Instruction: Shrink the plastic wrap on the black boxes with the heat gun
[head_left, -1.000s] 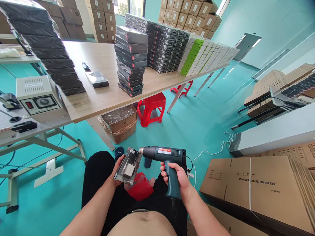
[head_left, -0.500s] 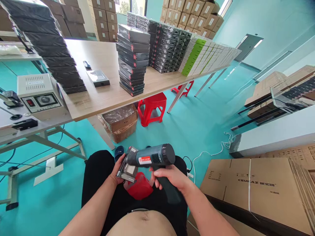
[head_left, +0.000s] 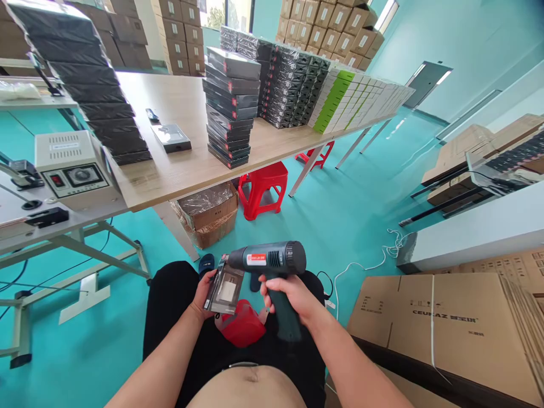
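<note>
My right hand (head_left: 289, 294) is wrapped round the grip of a dark heat gun (head_left: 272, 258) with a red and white label. Its nozzle points left, over the upper part of a small dark box (head_left: 225, 290). My left hand (head_left: 203, 296) grips that box by its left edge. A pale picture shows on the box's face, and clear film seems to cover it. Below the box, a red stool seat (head_left: 243, 327) shows between my legs.
A wooden table (head_left: 170, 175) bears stacks of dark boxes (head_left: 229, 113) and white-green boxes (head_left: 340, 102). A grey control unit (head_left: 76, 175) stands at left. Red stool (head_left: 263, 187) and open carton (head_left: 212, 212) are below. Flattened cartons (head_left: 446, 328) lie at right; a white cord (head_left: 357, 263) crosses the floor.
The heat gun has shifted slightly right and up, its nozzle moving off the middle of the box. More of the box's face now shows, turned further toward me.
</note>
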Available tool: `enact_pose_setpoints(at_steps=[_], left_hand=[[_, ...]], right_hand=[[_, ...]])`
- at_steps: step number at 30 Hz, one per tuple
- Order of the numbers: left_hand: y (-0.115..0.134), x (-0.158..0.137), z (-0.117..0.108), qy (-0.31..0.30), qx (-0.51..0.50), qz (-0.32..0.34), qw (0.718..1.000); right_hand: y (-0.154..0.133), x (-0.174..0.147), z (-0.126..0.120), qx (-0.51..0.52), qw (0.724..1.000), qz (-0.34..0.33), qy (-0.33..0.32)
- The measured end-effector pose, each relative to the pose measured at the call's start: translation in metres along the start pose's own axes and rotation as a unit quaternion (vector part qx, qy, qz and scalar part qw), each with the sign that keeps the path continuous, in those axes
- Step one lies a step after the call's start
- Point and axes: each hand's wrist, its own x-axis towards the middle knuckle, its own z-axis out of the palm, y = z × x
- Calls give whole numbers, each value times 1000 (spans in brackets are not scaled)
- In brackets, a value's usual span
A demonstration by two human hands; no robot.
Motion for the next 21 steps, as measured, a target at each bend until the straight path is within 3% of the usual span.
enact_pose_setpoints(at_steps=[6,9,17,21], left_hand=[[1,-1,-2,-13,-17,22,1000],[1,0,0,-3,-18,27,999],[2,2,1,13,-18,51,998],[2,2,1,24,-20,62,998]], right_hand=[[-1,16,-25,40,996,4,81],[7,12,-39,28,996,22,85],[9,-26,-50,-98,985,107,-93],[10,-35,-46,-136,973,135,-127]])
